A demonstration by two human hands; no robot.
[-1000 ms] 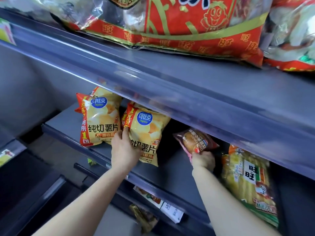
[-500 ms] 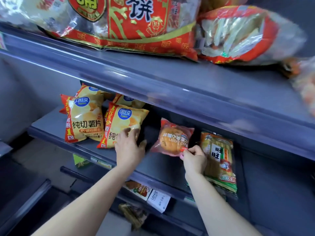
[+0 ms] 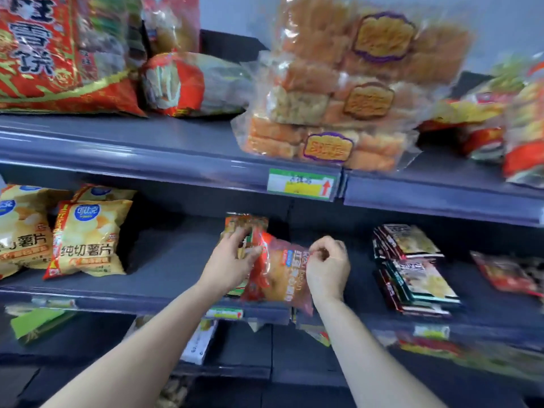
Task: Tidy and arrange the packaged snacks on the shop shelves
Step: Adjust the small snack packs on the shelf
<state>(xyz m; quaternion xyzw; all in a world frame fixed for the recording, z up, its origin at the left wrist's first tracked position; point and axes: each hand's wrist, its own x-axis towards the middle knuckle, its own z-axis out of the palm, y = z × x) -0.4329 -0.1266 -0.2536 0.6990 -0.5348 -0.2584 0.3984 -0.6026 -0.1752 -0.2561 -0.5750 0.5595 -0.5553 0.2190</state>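
Observation:
On the middle shelf (image 3: 164, 278), my right hand (image 3: 326, 267) pinches the right edge of a clear red-trimmed bread packet (image 3: 279, 273) that lies at the shelf's front. My left hand (image 3: 232, 260) grips a rice-cracker pack (image 3: 245, 223) that stands behind and left of the bread packet. Two yellow potato chip bags (image 3: 88, 240) stand at the left end of the same shelf, apart from both hands.
A stack of dark flat snack packs (image 3: 412, 269) lies right of my hands, with a red packet (image 3: 506, 273) further right. The upper shelf holds big red rice-cracker bags (image 3: 59, 54) and stacked clear bags of golden cakes (image 3: 347, 92). A price tag (image 3: 301, 185) hangs on its edge.
My view swung right. My left hand left the chip bags and moved to the rice-cracker pack. My right hand carried the bread packet right, in front of that pack.

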